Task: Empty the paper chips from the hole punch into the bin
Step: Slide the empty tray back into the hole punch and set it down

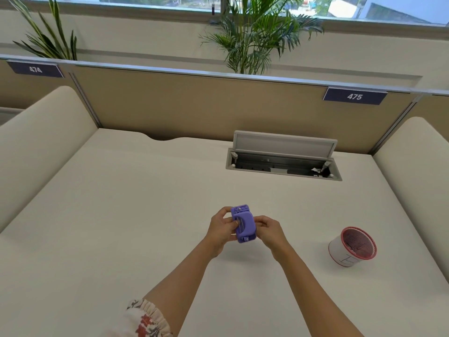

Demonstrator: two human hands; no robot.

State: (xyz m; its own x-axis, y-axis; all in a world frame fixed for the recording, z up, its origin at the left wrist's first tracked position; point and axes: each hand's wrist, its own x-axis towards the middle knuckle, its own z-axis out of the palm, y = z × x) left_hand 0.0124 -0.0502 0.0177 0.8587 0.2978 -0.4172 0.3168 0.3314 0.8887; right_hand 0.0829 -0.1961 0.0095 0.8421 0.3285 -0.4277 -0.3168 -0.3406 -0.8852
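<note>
I've got the purple hole punch [243, 223] lifted above the desk [121, 203], left hand [220, 229] and right hand [268, 231] both wrapped round its sides. The bin [352, 244] sits well apart on my right. Chip tray looks unopened, I think; nothing dumped yet, so opening and tipping remain.

Bare desk [145, 215] between hands and bin [352, 244] — open cable hatch [281, 161] beyond

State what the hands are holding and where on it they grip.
Both hands hold the purple hole punch above the desk: the left hand grips its left side, the right hand its right side.
</note>
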